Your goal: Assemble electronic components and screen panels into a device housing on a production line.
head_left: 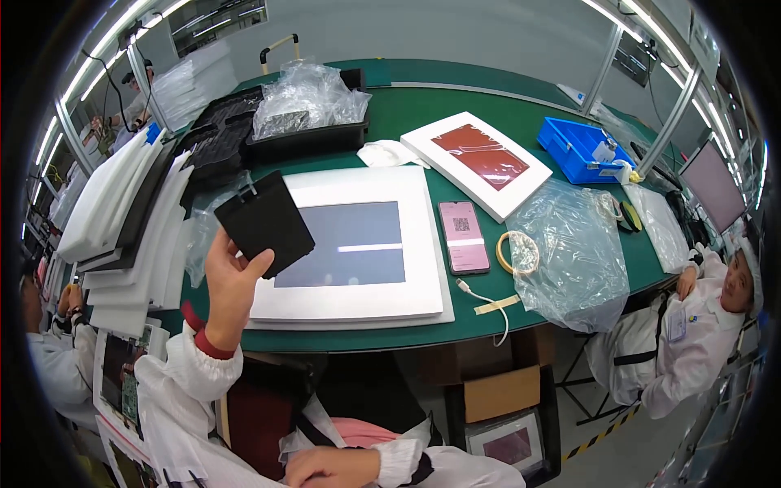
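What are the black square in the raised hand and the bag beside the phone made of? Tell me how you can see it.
Black square: looks like matte plastic or foam; flat, stiff, no shine. Uncertain which.
Bag: thin clear plastic film; see-through, crinkled, glossy highlights.

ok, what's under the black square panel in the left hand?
The black square panel, held up in the left hand, overlaps the large white-framed screen. The covered corner and table beneath can't be seen.

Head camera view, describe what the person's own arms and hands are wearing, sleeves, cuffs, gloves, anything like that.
Both hands are bare, no gloves. The left hand comes out of a loose white coat sleeve with a dark red inner cuff showing at the wrist. The right hand has a white, gathered sleeve cuff.
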A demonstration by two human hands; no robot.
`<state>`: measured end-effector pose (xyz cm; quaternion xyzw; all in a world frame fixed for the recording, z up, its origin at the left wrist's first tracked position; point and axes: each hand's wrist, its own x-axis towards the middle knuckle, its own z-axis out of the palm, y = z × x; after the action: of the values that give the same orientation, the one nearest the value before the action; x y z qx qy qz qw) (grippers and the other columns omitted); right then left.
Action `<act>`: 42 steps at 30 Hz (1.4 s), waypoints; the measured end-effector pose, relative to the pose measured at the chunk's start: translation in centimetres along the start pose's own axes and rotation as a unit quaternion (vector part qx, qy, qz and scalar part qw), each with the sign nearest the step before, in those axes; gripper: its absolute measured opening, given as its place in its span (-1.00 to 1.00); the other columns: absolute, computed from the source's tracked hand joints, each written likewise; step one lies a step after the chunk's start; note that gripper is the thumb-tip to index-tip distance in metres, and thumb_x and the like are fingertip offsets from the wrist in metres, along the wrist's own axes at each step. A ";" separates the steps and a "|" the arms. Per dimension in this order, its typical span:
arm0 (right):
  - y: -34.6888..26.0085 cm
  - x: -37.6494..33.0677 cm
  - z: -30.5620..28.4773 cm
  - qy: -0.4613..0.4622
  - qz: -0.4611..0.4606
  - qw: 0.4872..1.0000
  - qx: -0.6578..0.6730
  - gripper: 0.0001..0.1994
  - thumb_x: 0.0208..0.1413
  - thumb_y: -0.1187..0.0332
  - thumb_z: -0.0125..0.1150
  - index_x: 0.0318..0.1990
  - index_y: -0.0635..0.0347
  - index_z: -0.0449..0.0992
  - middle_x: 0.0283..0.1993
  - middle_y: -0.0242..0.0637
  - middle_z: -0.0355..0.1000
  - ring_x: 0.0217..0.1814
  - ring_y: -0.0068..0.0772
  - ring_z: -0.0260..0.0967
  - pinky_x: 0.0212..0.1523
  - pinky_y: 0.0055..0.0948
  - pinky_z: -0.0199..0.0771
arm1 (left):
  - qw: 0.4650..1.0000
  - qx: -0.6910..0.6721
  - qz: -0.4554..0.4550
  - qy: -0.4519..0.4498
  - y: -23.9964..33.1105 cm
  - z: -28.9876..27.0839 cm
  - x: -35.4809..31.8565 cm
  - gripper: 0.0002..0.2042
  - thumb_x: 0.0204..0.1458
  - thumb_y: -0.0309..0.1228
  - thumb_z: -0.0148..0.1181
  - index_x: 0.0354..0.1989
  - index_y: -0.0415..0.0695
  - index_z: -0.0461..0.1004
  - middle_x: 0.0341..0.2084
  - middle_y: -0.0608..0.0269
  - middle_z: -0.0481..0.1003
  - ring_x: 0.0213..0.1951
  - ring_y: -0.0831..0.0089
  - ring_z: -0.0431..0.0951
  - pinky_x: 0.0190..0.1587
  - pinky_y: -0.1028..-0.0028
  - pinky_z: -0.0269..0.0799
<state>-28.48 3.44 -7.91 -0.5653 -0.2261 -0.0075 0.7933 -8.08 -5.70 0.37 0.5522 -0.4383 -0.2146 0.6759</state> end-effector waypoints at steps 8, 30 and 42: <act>1.8 -5.6 -3.6 0.192 0.187 0.963 0.002 -0.78 0.08 0.45 0.13 -0.10 0.27 0.47 -0.16 -0.31 0.40 -0.09 -0.51 0.31 -0.01 -0.51 0.27 | 0.889 0.404 0.216 -0.033 -1.8 6.3 10.5 -0.78 -0.13 -0.52 0.14 -0.26 -0.06 0.52 -0.48 0.03 0.51 -0.39 0.14 0.54 -0.34 0.32 0.43; 4.1 -8.8 -4.0 0.354 0.104 0.913 0.174 -0.77 0.11 0.49 0.11 -0.07 0.29 0.43 -0.20 -0.36 0.41 -0.29 -0.69 0.29 -0.27 -0.66 0.35 | 0.897 0.383 0.140 -0.169 -10.2 14.7 15.3 -0.77 -0.06 -0.48 0.08 -0.21 -0.17 0.54 -0.32 -0.01 0.52 -0.27 0.05 0.52 -0.14 0.28 0.41; 6.0 -14.7 -2.7 0.555 0.164 0.815 -0.031 -0.80 0.06 0.47 0.16 -0.13 0.26 0.48 -0.22 -0.31 0.47 -0.19 -0.58 0.41 -0.11 -0.60 0.39 | 0.906 0.404 -0.013 -0.124 -2.0 -4.8 -1.1 -0.55 -0.17 -0.45 0.25 -0.01 -0.18 0.40 -0.11 0.06 0.45 -0.13 0.25 0.47 -0.12 0.36 0.40</act>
<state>-39.15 -0.43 -19.33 -0.5182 0.3493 -0.1966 0.7555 -4.25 -2.75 -1.95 0.7526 -0.5603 -0.0950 0.3326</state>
